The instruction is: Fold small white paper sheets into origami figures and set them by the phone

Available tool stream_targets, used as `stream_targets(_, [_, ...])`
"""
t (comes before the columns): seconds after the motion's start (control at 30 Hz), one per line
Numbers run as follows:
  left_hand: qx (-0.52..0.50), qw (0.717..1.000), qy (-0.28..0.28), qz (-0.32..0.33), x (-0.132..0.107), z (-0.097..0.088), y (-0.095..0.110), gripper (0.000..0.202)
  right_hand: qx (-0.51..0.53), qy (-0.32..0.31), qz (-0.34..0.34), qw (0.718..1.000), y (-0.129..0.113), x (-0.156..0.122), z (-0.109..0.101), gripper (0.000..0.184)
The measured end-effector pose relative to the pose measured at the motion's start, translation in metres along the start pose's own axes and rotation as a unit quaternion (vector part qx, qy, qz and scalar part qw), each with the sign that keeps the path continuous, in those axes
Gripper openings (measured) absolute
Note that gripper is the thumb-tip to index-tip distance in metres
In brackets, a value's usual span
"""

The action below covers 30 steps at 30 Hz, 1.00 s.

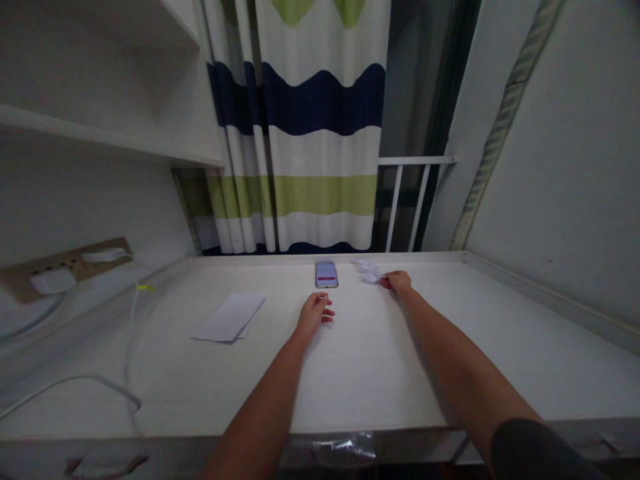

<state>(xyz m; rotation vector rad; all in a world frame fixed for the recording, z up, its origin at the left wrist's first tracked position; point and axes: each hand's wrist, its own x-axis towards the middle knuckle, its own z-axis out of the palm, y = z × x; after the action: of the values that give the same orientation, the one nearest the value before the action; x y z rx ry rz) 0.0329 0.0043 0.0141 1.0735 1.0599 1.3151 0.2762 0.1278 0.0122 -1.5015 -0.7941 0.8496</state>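
Note:
My right hand [399, 281] reaches to the back of the desk, its fingertips closed on the near edge of a small pile of white folded paper pieces [367, 271]. How the pieces are folded is too small to make out. My left hand [313, 315] is over the middle of the desk, just in front of a smartphone [327, 274] with a lit screen. Its thumb and index finger are pinched together, while the other fingers spread apart. Something tiny and pale may be in that pinch, but I cannot make it out. Flat white paper sheets [231, 317] lie to the left.
A white desk [360, 373] with drawers below spans the view. At the left are a power strip [75, 267] with plugs and a white cable [133, 313]. A striped curtain [325, 153] hangs behind, beside a white railing [417, 161]. Shelves [100, 140] overhang the upper left.

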Motion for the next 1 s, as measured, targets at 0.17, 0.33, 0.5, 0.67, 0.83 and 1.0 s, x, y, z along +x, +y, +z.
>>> stream_targets(0.17, [-0.001,1.0,-0.003,-0.002,-0.001,0.0,0.001,0.013,0.003,0.001,0.01,1.0,0.001,0.007,0.004,0.006])
stream_targets(0.33, [0.0,1.0,-0.003,0.005,0.0,0.0,0.0,0.016,0.004,-0.001,0.022,1.0,-0.002,0.008,0.007,0.009])
stream_targets(0.5, [-0.004,1.0,-0.009,0.014,0.001,-0.002,-0.003,0.021,0.001,-0.001,0.028,1.0,-0.006,0.007,0.008,0.012])
stream_targets(0.67, [-0.002,1.0,-0.001,0.009,0.002,-0.001,-0.003,0.02,-0.008,-0.001,0.021,1.0,-0.006,0.007,0.007,0.012])
stream_targets(0.83, [-0.011,1.0,-0.002,0.012,0.001,-0.001,-0.003,0.02,-0.011,0.003,0.003,1.0,-0.004,0.003,0.005,0.009])
stream_targets(1.0, [-0.021,0.999,-0.015,0.028,-0.001,-0.002,-0.002,0.023,-0.014,0.024,-0.042,0.999,-0.002,-0.016,0.005,0.006])
